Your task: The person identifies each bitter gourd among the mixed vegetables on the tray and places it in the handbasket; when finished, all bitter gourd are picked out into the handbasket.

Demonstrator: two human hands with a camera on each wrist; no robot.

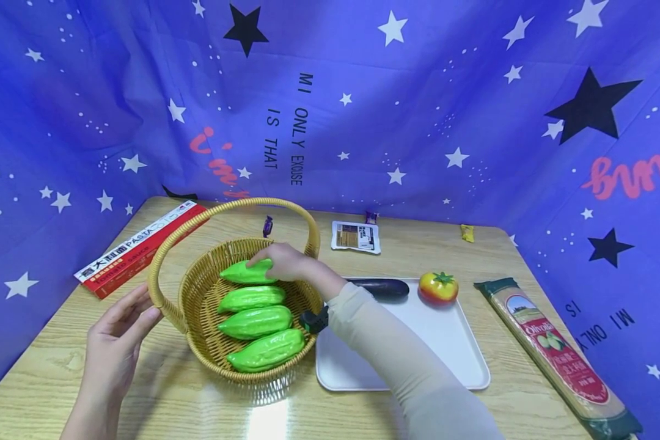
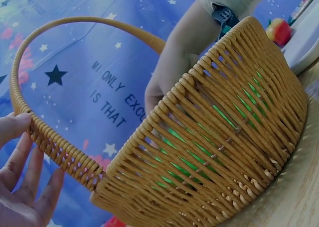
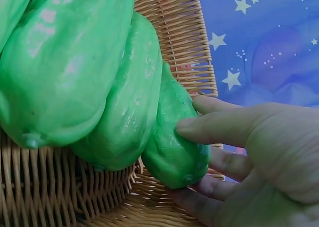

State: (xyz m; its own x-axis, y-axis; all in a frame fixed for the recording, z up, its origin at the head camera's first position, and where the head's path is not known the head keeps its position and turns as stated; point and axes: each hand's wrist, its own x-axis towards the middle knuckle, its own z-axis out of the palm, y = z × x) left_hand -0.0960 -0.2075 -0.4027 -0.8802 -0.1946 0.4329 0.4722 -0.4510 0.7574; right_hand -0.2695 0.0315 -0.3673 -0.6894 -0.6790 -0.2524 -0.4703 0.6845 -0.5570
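A round wicker basket (image 1: 198,333) with a tall arched handle stands on the table. Several shiny green bitter gourds (image 1: 255,324) lie in a row inside it, their ridged bodies tapering to the left. My right hand (image 1: 288,261) reaches into the basket and grips the farthest bitter gourd (image 3: 174,137), fingers curling about its blunt end. At the basket's left side, my left hand (image 1: 115,342) pinches the lower handle (image 2: 65,155), thumb on the near side. Through the weave in the left wrist view, green shows in strips.
Right of the basket, a white tray (image 1: 412,360) holds an eggplant (image 1: 385,289) and a red-yellow tomato (image 1: 439,288). A pasta box (image 1: 137,250) lies at left, a pasta bag (image 1: 561,354) at right. Behind are a white packet (image 1: 355,237) and small candies (image 1: 467,233). A starry curtain surrounds the table.
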